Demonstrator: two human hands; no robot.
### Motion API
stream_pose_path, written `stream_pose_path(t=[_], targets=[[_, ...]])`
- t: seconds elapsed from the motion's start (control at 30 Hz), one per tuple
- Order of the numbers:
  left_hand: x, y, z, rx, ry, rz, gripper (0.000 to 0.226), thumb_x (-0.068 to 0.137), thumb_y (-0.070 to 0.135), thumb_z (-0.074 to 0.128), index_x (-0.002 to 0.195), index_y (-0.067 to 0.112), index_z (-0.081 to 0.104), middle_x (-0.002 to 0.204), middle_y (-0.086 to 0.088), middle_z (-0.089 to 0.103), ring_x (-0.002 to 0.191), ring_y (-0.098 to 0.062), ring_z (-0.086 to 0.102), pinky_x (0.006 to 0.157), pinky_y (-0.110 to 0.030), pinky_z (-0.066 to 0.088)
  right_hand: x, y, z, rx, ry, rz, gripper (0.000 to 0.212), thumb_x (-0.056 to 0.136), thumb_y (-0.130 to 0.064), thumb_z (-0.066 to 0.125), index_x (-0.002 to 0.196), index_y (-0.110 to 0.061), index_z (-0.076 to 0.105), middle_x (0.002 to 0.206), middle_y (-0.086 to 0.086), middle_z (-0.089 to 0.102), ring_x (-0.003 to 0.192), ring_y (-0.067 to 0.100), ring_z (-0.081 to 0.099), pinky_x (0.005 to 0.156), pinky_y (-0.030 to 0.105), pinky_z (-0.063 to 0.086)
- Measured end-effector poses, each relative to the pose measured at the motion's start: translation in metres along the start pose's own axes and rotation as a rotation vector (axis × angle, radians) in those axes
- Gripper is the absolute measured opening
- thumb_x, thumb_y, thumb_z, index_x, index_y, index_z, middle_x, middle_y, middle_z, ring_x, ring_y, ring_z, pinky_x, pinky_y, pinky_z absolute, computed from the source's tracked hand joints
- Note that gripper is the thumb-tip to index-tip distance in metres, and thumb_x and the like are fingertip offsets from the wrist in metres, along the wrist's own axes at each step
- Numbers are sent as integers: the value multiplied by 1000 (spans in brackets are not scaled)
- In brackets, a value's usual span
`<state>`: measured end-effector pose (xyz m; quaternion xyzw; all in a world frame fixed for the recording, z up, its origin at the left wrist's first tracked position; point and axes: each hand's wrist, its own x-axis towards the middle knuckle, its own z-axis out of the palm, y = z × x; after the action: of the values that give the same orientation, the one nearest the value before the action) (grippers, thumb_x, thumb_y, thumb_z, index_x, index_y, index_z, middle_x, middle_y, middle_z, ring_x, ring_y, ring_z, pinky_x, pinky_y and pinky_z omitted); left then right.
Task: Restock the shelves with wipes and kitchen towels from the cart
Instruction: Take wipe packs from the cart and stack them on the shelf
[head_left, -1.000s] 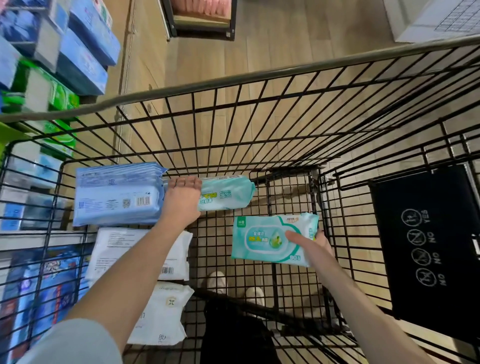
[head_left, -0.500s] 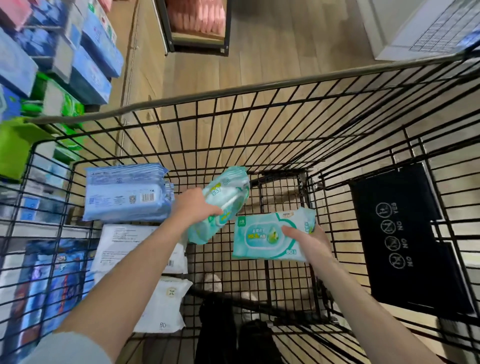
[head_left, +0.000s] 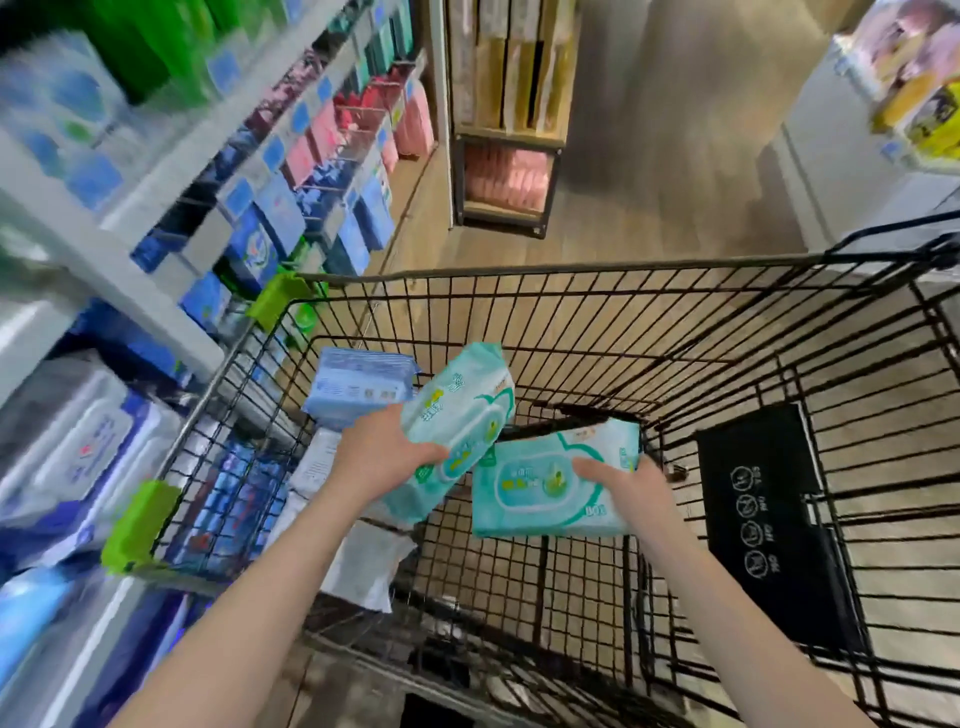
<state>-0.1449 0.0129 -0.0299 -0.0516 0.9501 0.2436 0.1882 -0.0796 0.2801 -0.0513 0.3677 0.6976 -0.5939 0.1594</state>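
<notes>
My left hand (head_left: 387, 456) grips a teal pack of wipes (head_left: 457, 415), tilted upward inside the black wire cart (head_left: 571, 291). My right hand (head_left: 631, 491) holds a second teal pack of wipes (head_left: 540, 483), lying flatter and just right of the first. A blue pack (head_left: 358, 387) lies at the cart's far left. Under my left forearm rest white packs (head_left: 369, 566) along the cart's left side.
Stocked shelves (head_left: 171, 218) with blue, green and pink packs line the left, blurred. The cart's black folded seat flap (head_left: 769, 514) is at the right. A wooden shelf unit (head_left: 506, 130) stands ahead on the wooden floor. Another display (head_left: 904, 98) is far right.
My left hand has lifted its teal pack up from the cart floor and tilted it. My right hand kept its pack. The view swung up toward the shelves on the left.
</notes>
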Motion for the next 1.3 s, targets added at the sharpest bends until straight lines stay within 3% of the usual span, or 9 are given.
stream_pose_path(t=[0.2,0.3,0.53,0.67,0.77,0.87,1.0,1.13,1.3], targets=[[-110,2,-52,-79,250,-28,41,66,48,76,97,26,61,88,7,62,81,-18,62,63,-29,45,-69,-31,-11,28,-110,-123,49,74,-20,80,113,-7,53,94,13,72,73,25,73,62,39,60],[-162,3,-76,-65,388,-64,42,65,50,76,95,27,57,85,10,53,86,-19,59,62,-29,35,-104,-47,-9,36,-181,-198,53,74,-19,79,118,-8,52,94,13,71,68,23,73,50,30,57],[-273,-20,-115,-87,595,-122,60,65,59,70,115,27,56,115,3,58,109,-21,55,81,-31,40,-185,-77,8,-43,-338,-397,44,72,-22,79,108,-9,56,88,13,73,70,27,73,64,41,60],[-328,-42,-127,-114,697,-100,60,63,57,71,116,33,56,114,9,58,108,-17,55,83,-30,41,-227,-83,28,-55,-420,-451,32,73,-18,78,95,-11,57,79,14,73,58,25,71,44,27,52],[-359,-62,-135,-66,782,-84,57,66,52,75,116,32,56,110,11,57,106,-15,54,77,-27,37,-259,-82,47,-76,-462,-484,30,73,-16,79,95,-8,58,75,14,73,57,26,71,42,25,51],[-390,-85,-146,-14,851,-83,63,64,55,73,119,29,56,111,9,57,106,-16,53,83,-30,40,-287,-79,68,-57,-514,-511,29,74,-14,78,96,-5,61,76,15,73,59,28,71,41,26,52],[-436,-111,-160,61,939,-109,72,56,65,57,117,27,58,109,7,60,102,-17,55,81,-30,41,-323,-68,97,-41,-591,-536,38,68,-17,80,101,-5,65,85,16,74,70,33,72,47,30,55],[-482,-132,-164,155,985,-185,68,58,56,62,118,23,57,107,5,59,102,-19,54,82,-31,41,-350,-59,126,-27,-710,-540,35,69,-15,80,101,-7,67,89,15,73,78,33,71,52,34,56],[-536,-138,-162,267,1086,-344,67,57,65,50,106,21,60,95,6,59,90,-19,56,75,-25,37,-374,-62,167,-123,-876,-575,77,31,-39,91,97,-5,68,89,13,74,84,36,70,80,56,55]])
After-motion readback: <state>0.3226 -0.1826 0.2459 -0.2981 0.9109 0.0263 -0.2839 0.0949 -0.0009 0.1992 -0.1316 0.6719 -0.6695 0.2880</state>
